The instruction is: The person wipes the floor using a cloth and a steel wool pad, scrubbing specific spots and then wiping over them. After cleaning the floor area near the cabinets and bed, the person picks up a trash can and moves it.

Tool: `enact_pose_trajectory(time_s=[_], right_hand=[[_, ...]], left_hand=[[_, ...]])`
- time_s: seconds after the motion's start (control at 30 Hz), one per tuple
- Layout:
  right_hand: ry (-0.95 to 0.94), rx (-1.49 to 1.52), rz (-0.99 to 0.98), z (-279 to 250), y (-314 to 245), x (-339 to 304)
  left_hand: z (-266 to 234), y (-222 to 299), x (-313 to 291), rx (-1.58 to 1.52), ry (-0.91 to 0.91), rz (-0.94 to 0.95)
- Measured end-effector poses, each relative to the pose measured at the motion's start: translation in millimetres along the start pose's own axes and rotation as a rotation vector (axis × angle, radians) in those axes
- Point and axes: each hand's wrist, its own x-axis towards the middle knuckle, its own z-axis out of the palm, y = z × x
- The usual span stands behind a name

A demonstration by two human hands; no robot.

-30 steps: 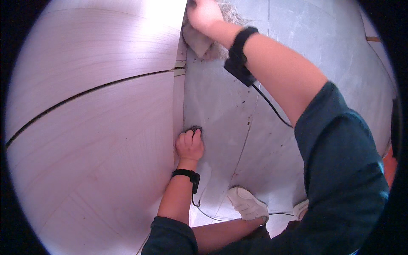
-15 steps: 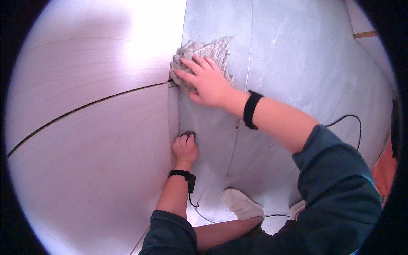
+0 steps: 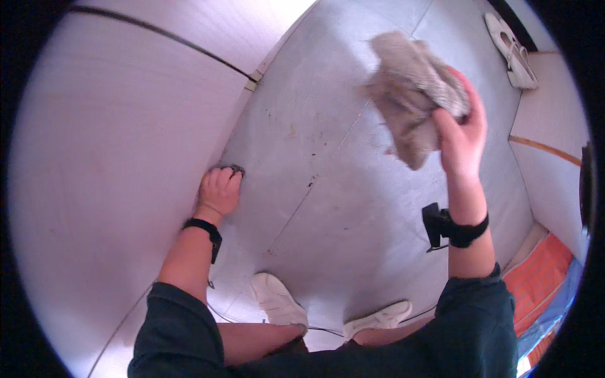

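Note:
My right hand point(image 3: 465, 135) is raised over the grey tiled floor point(image 3: 340, 208), its fingers closed around a crumpled grey-brown rag point(image 3: 409, 94) that hangs loosely and is blurred by motion. At the foot of the pale wood-grain cabinet point(image 3: 126, 138), my left hand point(image 3: 219, 191) is closed on a small dark scouring pad point(image 3: 237, 170). Only the pad's far edge shows past the fingers; the rest is hidden under them. Small dark and reddish specks mark the floor between my hands.
Two white shoes point(image 3: 512, 53) stand by the wall at the far right. An orange and blue bag or sheet point(image 3: 539, 280) lies at the right edge. My feet in pale shoes point(image 3: 277, 299) are on the floor close by, with a thin black cable point(image 3: 324, 330) near them.
The rag has been lifted off the floor beside the cabinet and carried to the right in my right hand. My left hand stays low by the cabinet, still holding the pad. The view has turned rightward.

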Motion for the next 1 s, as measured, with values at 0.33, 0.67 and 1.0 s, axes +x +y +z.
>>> enact_pose_trajectory(time_s=[0.33,0.67,1.0], right_hand=[[-0.016,-0.749,-0.098,39,148,45],[-0.222,-0.911,-0.208,162,97,111],[-0.555,-0.774,-0.613,179,112,18]], left_hand=[[4,7,-3,0.014,-0.055,-0.058],[8,1,-3,0.016,0.033,-0.007],[14,4,-9,0.012,-0.136,-0.091]])
